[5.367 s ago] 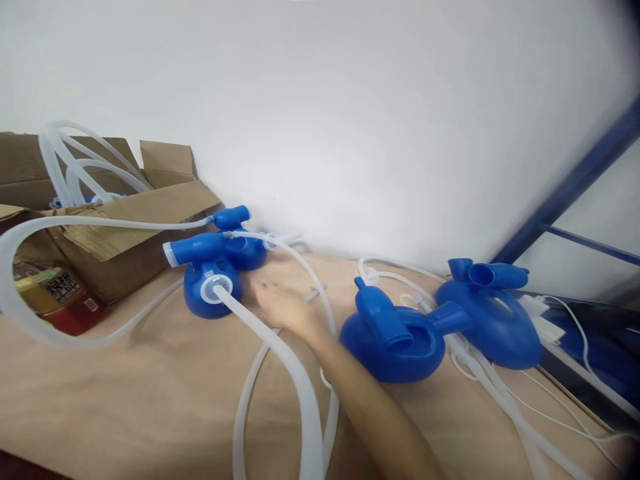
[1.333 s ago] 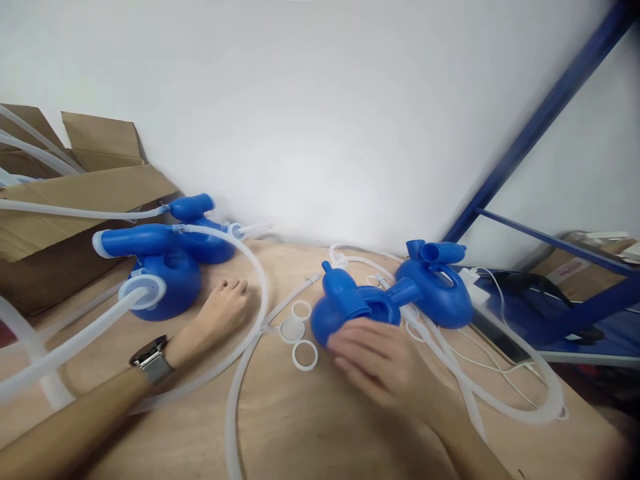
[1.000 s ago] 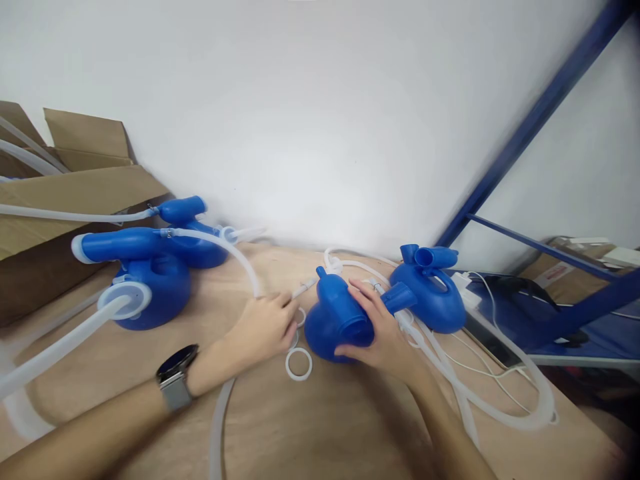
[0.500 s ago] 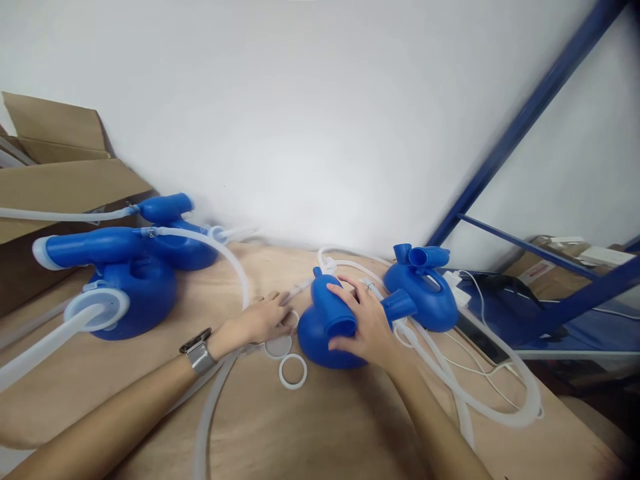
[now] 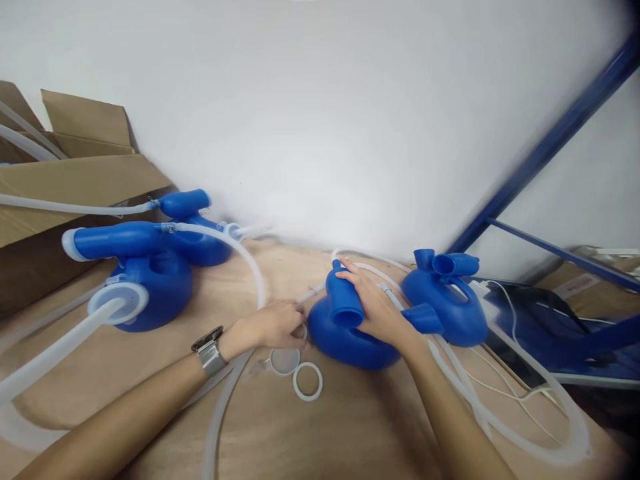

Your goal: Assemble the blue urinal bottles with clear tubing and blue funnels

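blue vessel (image 5: 350,333): lies on the wooden table (image 5: 350,427), centre-right, just to the right of the left hand and under the right hand.
long axis: its spout (image 5: 344,297) runs from the far end toward the camera, mouth facing near-left; the body is flat and round below.
right hand (image 5: 375,307): nearer one, rests on top of the spout & body; fingers together, stretched along the spout toward the wall, laid on it, not wrapped round.
left hand (image 5: 273,325): low on the table, touching the vessel's left edge; fingers bent at a thin white tube (image 5: 310,293); cannot tell if they pinch it.
arms: both forearms come in from the near edge, wrists low; watch (image 5: 209,348) on the left wrist.
rings: flat disc (image 5: 285,361) & white ring (image 5: 307,381) just in front of the left fingers, beside the vessel.
others: 2nd blue vessel (image 5: 450,303) to the right, 2 more with hoses at left (image 5: 145,280).
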A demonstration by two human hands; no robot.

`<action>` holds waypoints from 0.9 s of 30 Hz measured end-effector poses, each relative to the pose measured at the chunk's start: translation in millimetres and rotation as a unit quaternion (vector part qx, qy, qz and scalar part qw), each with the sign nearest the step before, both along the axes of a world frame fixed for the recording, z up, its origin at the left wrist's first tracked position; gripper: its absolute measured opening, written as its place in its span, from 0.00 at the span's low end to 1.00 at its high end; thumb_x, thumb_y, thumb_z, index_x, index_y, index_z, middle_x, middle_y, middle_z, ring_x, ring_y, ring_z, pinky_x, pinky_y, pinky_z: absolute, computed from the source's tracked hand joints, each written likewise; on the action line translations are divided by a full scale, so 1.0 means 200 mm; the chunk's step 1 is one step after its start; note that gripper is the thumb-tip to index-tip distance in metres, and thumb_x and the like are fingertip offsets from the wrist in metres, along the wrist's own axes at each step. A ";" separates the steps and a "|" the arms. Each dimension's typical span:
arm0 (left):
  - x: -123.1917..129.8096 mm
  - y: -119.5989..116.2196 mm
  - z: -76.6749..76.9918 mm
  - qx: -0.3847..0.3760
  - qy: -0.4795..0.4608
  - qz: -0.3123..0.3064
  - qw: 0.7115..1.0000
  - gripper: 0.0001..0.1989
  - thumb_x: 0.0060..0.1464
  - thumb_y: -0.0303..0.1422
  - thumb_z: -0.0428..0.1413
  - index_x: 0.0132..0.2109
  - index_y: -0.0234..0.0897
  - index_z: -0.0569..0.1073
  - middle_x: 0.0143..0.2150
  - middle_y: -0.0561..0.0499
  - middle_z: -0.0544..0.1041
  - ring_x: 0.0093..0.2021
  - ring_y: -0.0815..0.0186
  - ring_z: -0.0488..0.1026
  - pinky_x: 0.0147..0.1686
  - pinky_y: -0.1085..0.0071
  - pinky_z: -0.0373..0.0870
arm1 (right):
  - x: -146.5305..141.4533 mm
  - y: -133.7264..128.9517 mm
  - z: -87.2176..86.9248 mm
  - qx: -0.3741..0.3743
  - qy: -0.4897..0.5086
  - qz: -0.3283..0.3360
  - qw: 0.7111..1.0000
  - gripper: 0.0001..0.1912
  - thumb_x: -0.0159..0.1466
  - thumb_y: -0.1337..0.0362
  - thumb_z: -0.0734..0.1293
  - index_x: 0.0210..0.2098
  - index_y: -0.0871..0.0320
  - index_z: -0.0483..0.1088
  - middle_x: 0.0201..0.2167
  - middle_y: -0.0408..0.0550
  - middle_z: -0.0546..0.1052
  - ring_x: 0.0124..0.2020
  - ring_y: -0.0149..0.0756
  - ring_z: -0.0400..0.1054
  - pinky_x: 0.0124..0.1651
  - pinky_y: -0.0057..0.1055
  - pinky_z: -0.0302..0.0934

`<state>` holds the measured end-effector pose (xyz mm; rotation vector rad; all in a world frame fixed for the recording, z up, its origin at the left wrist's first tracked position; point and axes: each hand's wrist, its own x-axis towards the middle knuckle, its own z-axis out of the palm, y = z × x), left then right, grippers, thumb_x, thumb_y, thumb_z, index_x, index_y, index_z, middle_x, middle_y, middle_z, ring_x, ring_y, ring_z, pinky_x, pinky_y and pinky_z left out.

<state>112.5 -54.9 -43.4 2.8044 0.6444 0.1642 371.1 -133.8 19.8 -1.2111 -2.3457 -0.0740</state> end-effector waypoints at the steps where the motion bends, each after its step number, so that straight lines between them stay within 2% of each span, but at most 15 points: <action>1: 0.00 0.00 0.00 -0.004 0.003 -0.002 1.000 0.08 0.56 0.40 0.64 0.36 0.40 0.80 0.38 0.46 0.79 0.45 0.54 0.76 0.49 0.62 0.72 | 0.00 0.01 0.00 -0.005 0.006 -0.001 1.000 0.36 0.66 0.68 0.66 0.71 0.52 0.52 0.75 0.63 0.56 0.76 0.53 0.52 0.72 0.57 0.56; 5: 0.01 -0.01 0.01 -0.013 -0.003 0.008 1.000 0.05 0.54 0.34 0.63 0.33 0.39 0.79 0.36 0.45 0.79 0.41 0.54 0.77 0.44 0.62 0.73 | -0.02 0.00 0.00 -0.017 0.027 -0.055 0.998 0.35 0.66 0.65 0.69 0.70 0.51 0.56 0.72 0.62 0.58 0.71 0.56 0.61 0.66 0.54 0.65; 7: 0.01 -0.02 0.03 -0.018 -0.014 0.016 1.000 0.04 0.53 0.33 0.62 0.32 0.38 0.79 0.35 0.44 0.79 0.39 0.54 0.78 0.42 0.62 0.73 | -0.03 0.00 0.00 -0.020 0.051 -0.085 0.995 0.38 0.64 0.58 0.74 0.69 0.49 0.58 0.69 0.61 0.59 0.67 0.58 0.64 0.63 0.54 0.68; 9: 0.01 -0.01 0.06 -0.023 -0.033 0.027 0.999 0.04 0.53 0.33 0.62 0.33 0.37 0.79 0.36 0.43 0.79 0.38 0.54 0.78 0.40 0.62 0.73 | -0.03 -0.01 0.00 -0.022 0.075 -0.098 0.992 0.45 0.57 0.49 0.79 0.68 0.48 0.60 0.67 0.60 0.59 0.65 0.60 0.66 0.63 0.55 0.68; 11: 0.00 0.00 0.12 -0.027 -0.064 0.042 0.997 0.07 0.54 0.33 0.62 0.39 0.37 0.81 0.40 0.44 0.80 0.40 0.55 0.79 0.41 0.63 0.75 | -0.03 -0.01 -0.01 -0.022 0.090 -0.101 0.991 0.51 0.52 0.43 0.82 0.68 0.47 0.60 0.65 0.59 0.59 0.63 0.61 0.66 0.63 0.56 0.67; 14: -0.03 0.01 0.26 -0.044 -0.134 0.081 0.987 0.14 0.61 0.36 0.58 0.51 0.37 0.80 0.45 0.45 0.81 0.41 0.60 0.79 0.42 0.66 0.78 | -0.03 -0.02 -0.02 -0.013 0.101 -0.102 0.990 0.54 0.50 0.45 0.83 0.69 0.49 0.60 0.60 0.59 0.58 0.60 0.58 0.67 0.62 0.54 0.68; 17: -0.08 -0.04 0.41 -0.089 -0.271 0.115 0.951 0.16 0.64 0.40 0.57 0.51 0.36 0.79 0.49 0.45 0.81 0.40 0.63 0.80 0.36 0.70 0.81 | -0.03 -0.02 -0.03 0.026 0.096 -0.115 0.988 0.51 0.50 0.46 0.82 0.67 0.52 0.62 0.58 0.60 0.60 0.60 0.58 0.66 0.62 0.53 0.68; 18: -0.09 -0.07 0.44 -0.093 -0.315 0.106 0.939 0.16 0.63 0.40 0.58 0.52 0.36 0.79 0.51 0.45 0.81 0.42 0.63 0.80 0.37 0.70 0.82 | -0.03 -0.02 -0.03 0.050 0.084 -0.121 0.988 0.50 0.51 0.46 0.82 0.66 0.54 0.62 0.60 0.62 0.61 0.62 0.60 0.65 0.64 0.56 0.66; 20: -0.10 -0.15 0.49 -0.072 -0.363 0.067 0.927 0.17 0.63 0.38 0.59 0.57 0.38 0.76 0.55 0.45 0.80 0.49 0.61 0.80 0.43 0.68 0.84 | -0.05 -0.02 -0.04 0.110 0.041 -0.124 0.985 0.47 0.54 0.46 0.79 0.65 0.56 0.61 0.64 0.66 0.63 0.68 0.67 0.59 0.70 0.66 0.54; 22: -0.09 -0.23 0.49 -0.019 -0.358 0.031 0.933 0.20 0.65 0.35 0.57 0.63 0.41 0.72 0.58 0.45 0.78 0.55 0.59 0.79 0.50 0.65 0.83 | -0.06 0.00 -0.06 0.161 -0.001 -0.102 0.982 0.42 0.58 0.49 0.74 0.66 0.58 0.59 0.67 0.67 0.65 0.72 0.68 0.55 0.73 0.71 0.43; 23: -0.08 -0.26 0.48 0.013 -0.347 0.019 0.938 0.22 0.66 0.33 0.57 0.65 0.41 0.70 0.59 0.44 0.78 0.56 0.58 0.78 0.53 0.63 0.82 | -0.06 0.00 -0.07 0.181 -0.008 -0.088 0.979 0.40 0.60 0.51 0.72 0.66 0.59 0.58 0.67 0.67 0.66 0.72 0.67 0.56 0.73 0.71 0.43; 25: -0.06 -0.30 0.45 0.077 -0.333 0.004 0.940 0.26 0.67 0.31 0.56 0.69 0.42 0.66 0.61 0.42 0.76 0.58 0.57 0.78 0.58 0.60 0.79 | -0.06 0.02 -0.10 0.212 0.006 -0.061 0.975 0.39 0.61 0.54 0.71 0.66 0.58 0.56 0.65 0.66 0.70 0.70 0.63 0.60 0.72 0.70 0.48; 27: -0.04 -0.32 0.41 0.121 -0.342 -0.002 0.932 0.28 0.67 0.30 0.56 0.71 0.42 0.62 0.60 0.40 0.75 0.57 0.56 0.78 0.58 0.60 0.79 | -0.05 0.02 -0.13 0.233 0.030 -0.043 0.971 0.40 0.61 0.52 0.72 0.66 0.57 0.56 0.63 0.66 0.71 0.67 0.62 0.64 0.69 0.67 0.54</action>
